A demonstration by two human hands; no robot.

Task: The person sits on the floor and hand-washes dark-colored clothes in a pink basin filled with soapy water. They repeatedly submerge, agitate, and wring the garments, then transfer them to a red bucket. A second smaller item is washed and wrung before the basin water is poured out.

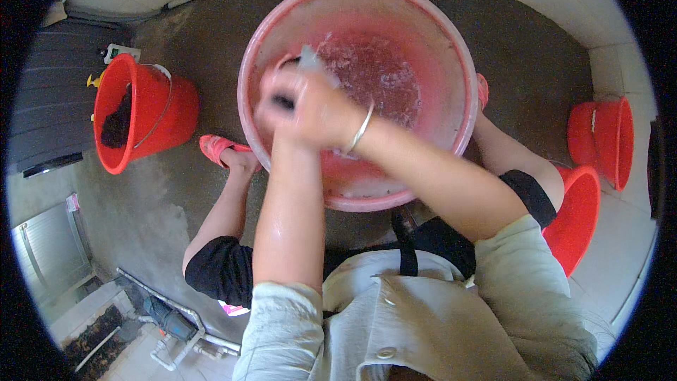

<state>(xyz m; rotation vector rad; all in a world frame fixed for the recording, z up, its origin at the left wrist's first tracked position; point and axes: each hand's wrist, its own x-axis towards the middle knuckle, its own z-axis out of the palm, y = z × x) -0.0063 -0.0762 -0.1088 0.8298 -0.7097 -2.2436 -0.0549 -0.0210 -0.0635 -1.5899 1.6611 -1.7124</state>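
Note:
A large round pink plastic basin (455, 58) stands on the floor between my legs, with sudsy water (383, 71) in it. Over its left part my two hands press together, blurred by motion. My left hand (277, 92) lies at the basin's left side, mostly behind the other; my right hand (325, 108), with a silver bangle at the wrist, crosses over it. Between and above the fingers shows a pale, wet piece of cloth or similar soft thing (311, 61), with a dark patch beside it. The blur hides which fingers grip it.
At left stands a red bucket (169, 108) with dark stuff inside, a white bottle (121, 54) behind it. Two more red buckets (603, 137) are at right, one close to my knee. A pump with white pipes (169, 320) lies at lower left. My feet flank the basin.

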